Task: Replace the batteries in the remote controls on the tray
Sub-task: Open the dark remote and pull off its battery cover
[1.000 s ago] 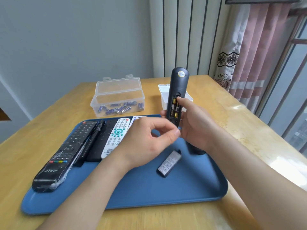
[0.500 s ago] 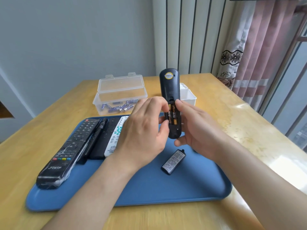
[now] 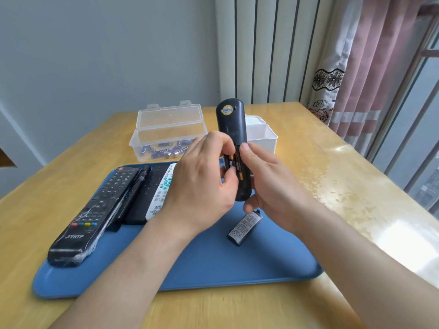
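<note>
My left hand (image 3: 202, 184) hides part of the dark remote (image 3: 231, 119), which my right hand (image 3: 268, 184) grips upright above the blue tray (image 3: 213, 264). Left fingers and thumb pinch the batteries (image 3: 235, 162) in its open back. Its cover (image 3: 245, 226) lies on the tray below; other remotes (image 3: 95, 210) line the tray's left. A second ago the left hand was lower. On the bench (image 3: 332, 174) behind, a clear box (image 3: 166, 136) holds blue cells (image 3: 164, 150); the white box (image 3: 261, 136) hides its contents
</note>
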{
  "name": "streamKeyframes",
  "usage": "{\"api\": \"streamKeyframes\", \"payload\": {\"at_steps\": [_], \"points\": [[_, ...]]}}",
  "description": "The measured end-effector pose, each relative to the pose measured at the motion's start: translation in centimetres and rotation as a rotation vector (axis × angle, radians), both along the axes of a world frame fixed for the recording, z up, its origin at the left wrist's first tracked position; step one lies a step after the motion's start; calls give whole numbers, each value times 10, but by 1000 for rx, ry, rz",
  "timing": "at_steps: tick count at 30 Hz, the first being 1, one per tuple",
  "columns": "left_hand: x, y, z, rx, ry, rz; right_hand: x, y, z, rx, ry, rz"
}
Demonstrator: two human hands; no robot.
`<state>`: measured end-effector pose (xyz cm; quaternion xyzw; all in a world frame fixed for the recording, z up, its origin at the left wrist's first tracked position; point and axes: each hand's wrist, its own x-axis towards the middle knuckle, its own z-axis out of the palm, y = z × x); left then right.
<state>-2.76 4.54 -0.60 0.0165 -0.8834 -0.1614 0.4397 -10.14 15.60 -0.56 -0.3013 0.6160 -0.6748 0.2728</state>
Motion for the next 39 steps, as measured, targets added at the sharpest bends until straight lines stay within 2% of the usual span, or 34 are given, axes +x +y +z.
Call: {"api": "streamKeyframes", "payload": {"at_steps": [5,9,13,27,33,39], "points": [[1,-2,-2,9,-12,-10,-6,3,3,33,-62,45],[1,2,-2,-47,-4,-8,-10,8,5,-6,-199,176],[2,0,-1,-2,-8,16,-11,9,5,-55,-276,230],[-1,-2,0,84,-7,-37,-7,4,2,-33,-150,181],[2,-1,4,-99,-73,-10,-16,11,9,-3,-137,173],[1,-1,4,-187,-82,34,-17,11,8,8,-137,153]]}}
